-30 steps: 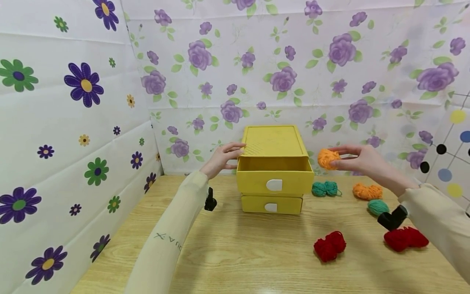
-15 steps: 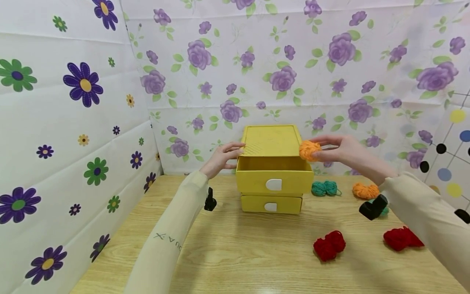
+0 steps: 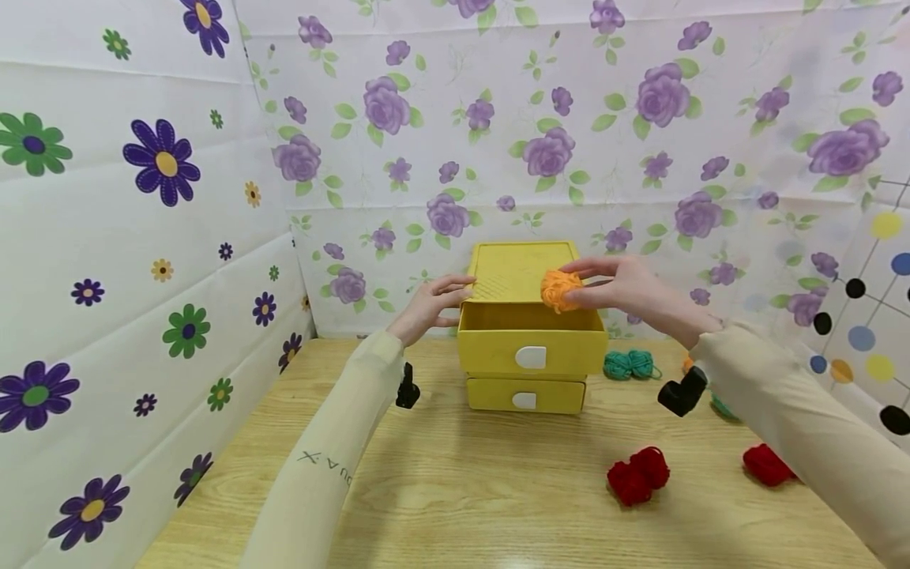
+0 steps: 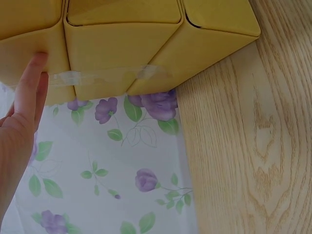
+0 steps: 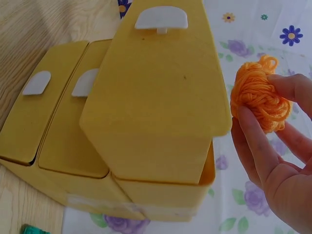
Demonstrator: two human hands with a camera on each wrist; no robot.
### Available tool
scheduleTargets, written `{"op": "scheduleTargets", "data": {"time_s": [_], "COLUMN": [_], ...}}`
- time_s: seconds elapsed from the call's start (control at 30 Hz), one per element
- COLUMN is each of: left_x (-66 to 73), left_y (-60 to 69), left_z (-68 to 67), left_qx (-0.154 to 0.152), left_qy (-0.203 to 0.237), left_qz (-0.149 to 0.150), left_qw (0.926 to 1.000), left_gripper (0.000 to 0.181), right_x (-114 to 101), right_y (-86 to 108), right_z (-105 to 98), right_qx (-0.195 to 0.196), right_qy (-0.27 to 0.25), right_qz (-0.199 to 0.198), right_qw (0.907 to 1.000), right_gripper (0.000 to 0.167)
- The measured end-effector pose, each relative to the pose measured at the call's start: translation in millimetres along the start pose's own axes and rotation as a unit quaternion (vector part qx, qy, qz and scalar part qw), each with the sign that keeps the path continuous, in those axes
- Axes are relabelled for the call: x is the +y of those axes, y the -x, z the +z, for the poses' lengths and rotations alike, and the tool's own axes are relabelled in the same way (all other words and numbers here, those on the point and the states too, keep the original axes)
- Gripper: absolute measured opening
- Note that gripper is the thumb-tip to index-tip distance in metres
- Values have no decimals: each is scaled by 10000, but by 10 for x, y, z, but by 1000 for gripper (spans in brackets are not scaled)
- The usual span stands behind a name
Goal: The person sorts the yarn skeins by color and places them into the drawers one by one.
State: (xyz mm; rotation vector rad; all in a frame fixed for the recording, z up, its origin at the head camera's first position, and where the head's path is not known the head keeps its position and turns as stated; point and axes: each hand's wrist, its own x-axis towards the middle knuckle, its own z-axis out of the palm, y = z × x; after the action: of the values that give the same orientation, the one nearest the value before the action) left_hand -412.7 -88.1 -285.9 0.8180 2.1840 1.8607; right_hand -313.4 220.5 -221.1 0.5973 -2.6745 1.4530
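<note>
Tabletop (image 3: 462, 490); yarn (image 3: 558, 290) seemingly above open drawer (image 3: 490, 352)

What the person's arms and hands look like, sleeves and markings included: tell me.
The left sleeve and right sleeve are long and cream; dark lettering marks the left one. Small black fittings jut out at both wrists. The left hand and right hand wear no gloves.

**Occluded and cropped parts at the table (image 3: 455, 498)**

Toward the table's right edge, the right sleeve (image 3: 796, 419) covers parts of an orange skein (image 3: 687, 364), a green ball (image 3: 723, 408) and a red skein (image 3: 768, 465). The top drawer (image 3: 490, 352) conceals its floor. Wrist-view edges crop the left hand (image 4: 20, 122) and right hand (image 5: 278, 165), whose fingers hide part of the orange ball (image 5: 259, 92).
</note>
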Motion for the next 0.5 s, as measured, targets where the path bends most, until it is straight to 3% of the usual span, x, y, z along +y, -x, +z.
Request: {"op": "scheduleTargets", "data": {"time_s": [0.13, 0.5], "left_x": [1, 13], "left_y": [-7, 0], "left_z": [8, 13], "left_qx": [-28, 0], "left_qy": [-16, -92], "left_qz": [17, -9], "left_qw": [10000, 10000], "left_gripper": [37, 36], "right_x": [-41, -166], "right_y": [-68, -203], "right_z": [63, 260], "right_qx": [-36, -118], "right_qy": [-247, -79], "right_qz": [-139, -36], "right_qw": [9996, 9999], "right_gripper": [56, 55]}}
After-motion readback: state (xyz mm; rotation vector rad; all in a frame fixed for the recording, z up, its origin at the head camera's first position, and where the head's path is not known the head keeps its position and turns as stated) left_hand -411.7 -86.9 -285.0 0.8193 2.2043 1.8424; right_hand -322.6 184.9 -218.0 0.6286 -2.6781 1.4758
